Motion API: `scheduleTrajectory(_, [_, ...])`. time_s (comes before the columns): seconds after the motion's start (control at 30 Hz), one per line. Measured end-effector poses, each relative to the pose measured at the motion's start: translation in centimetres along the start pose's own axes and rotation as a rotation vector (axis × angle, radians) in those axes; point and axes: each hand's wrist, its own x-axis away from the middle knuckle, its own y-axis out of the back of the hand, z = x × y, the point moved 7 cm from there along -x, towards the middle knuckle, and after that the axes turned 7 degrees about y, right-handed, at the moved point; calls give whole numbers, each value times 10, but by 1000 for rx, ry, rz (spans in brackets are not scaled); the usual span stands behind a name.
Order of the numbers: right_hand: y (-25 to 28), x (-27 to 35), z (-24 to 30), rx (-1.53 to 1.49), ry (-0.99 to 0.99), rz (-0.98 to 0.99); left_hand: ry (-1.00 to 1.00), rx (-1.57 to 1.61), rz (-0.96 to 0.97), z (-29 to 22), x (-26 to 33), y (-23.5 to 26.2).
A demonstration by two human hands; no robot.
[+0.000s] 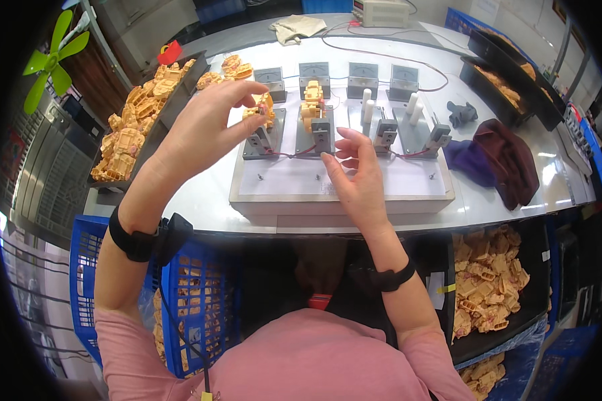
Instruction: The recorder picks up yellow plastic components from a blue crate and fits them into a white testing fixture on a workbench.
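Black tray [188, 86] of orange parts [124, 147], upper left. Left hand [204, 123]: thumb, forefinger parted around orange piece [268, 109], upper centre; cannot tell if gripping. Second piece [311, 110] just right, on grey fixture [322, 136]. Right hand [362, 184] loosely spread beside fixture.

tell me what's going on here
A person's left grip is at the yellow part on the leftmost fixture; whether it holds on is unclear. The right grip, seemingly empty, is beside the second fixture, which carries another yellow part. The two fixtures farther right have bare white pegs.
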Motion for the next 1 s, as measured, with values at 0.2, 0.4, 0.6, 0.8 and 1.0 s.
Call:
scheduleTrajectory(0.2, [-2, 0, 2, 21, -6, 6, -92, -73, 153, -17, 22, -18])
scheduleTrajectory(0.4, [-3, -1, 7, 79, -9, 63, -56, -44, 284, -20, 33, -31])
scheduleTrajectory(0.6, [-20, 0, 13, 246, 124, 298, 9, -21, 332, -13, 38, -34])
scheduleTrajectory(0.8, [-25, 0, 6, 233, 127, 391, 53, -35, 365, -5, 44, -35])
scheduleTrajectory(1.0, [-24, 0, 5, 301, 130, 427, 82, -21, 379, 0, 44, -37])
